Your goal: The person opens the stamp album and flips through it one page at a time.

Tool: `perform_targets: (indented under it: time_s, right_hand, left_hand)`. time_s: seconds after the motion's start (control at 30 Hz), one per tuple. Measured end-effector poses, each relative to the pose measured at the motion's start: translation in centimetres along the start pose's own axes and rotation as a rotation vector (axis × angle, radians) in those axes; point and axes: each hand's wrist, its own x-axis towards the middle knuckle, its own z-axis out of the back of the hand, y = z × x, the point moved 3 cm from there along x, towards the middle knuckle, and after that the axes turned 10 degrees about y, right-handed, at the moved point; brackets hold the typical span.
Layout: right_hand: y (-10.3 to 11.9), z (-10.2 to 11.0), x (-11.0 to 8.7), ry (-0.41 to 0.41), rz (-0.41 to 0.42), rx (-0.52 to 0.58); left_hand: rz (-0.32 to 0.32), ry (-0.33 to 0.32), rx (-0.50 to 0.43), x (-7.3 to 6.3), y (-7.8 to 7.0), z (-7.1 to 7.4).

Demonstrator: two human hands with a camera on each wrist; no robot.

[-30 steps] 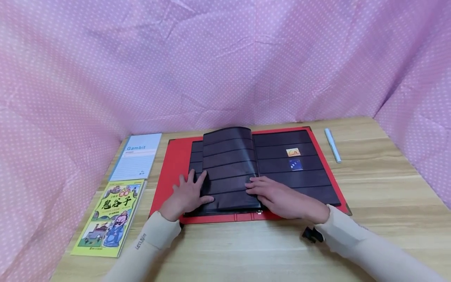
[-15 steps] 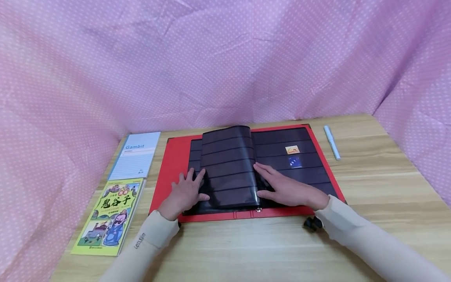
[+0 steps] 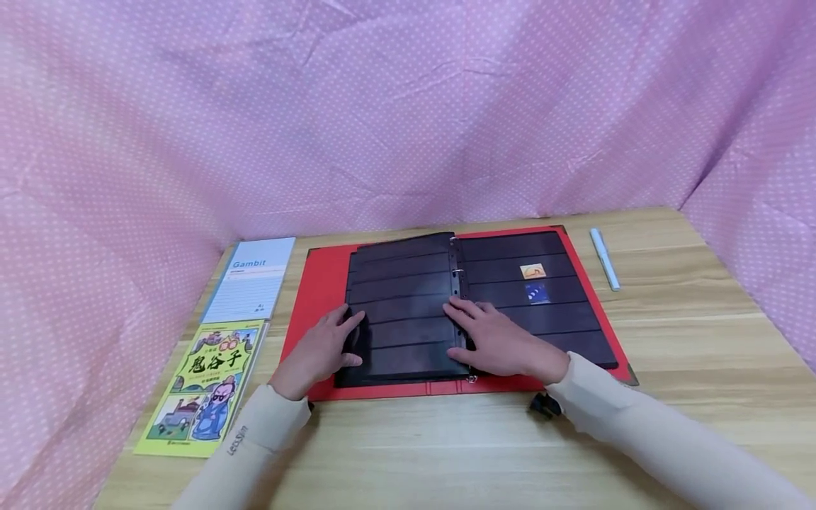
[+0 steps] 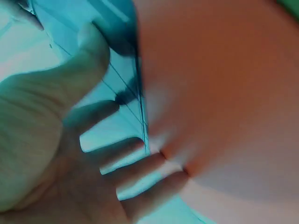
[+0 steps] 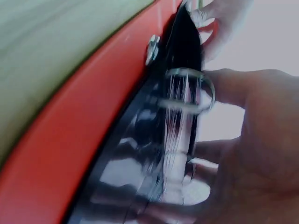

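A red ring binder [image 3: 321, 283] lies spread on the table with black pocket pages. The upper left page [image 3: 401, 312] is nearly flat. My left hand [image 3: 315, 358] rests at its lower left edge, fingers spread; the left wrist view shows them straight and apart. Near the spine, my right hand [image 3: 500, 341] lays its fingertips on the page's inner margin. In the right wrist view, a metal ring [image 5: 184, 106] passes through the page edges beside the fingers. On the right page [image 3: 510, 248] are an orange-and-white stamp [image 3: 533, 272] and a blue stamp [image 3: 537, 292].
On the left lie a Gambit notebook [image 3: 251, 276] and a yellow-green comic book [image 3: 200, 382]. A light blue pen [image 3: 604, 258] lies right of the binder on the wooden table [image 3: 421, 453]. Pink dotted cloth [image 3: 408, 120] hangs behind.
The curved left page has flattened leftward, uncovering the rings at the spine. My left hand has shifted slightly left. My right hand moved off the page to the right, then back onto its inner margin.
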Motion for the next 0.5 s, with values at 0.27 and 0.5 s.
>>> perform_targets:
  time_s: [0.27,0.5]
  right_hand:
    - [-0.6,1.1,-0.1,0.019,-0.033,0.122]
    - [-4.9,1.5,-3.4,-0.083,-0.155,0.113]
  left_hand:
    - [0.084,0.085,-0.05,-0.2,0.7,0.0]
    - [0.146,0.158,-0.067,-0.5,1.0,-0.3]
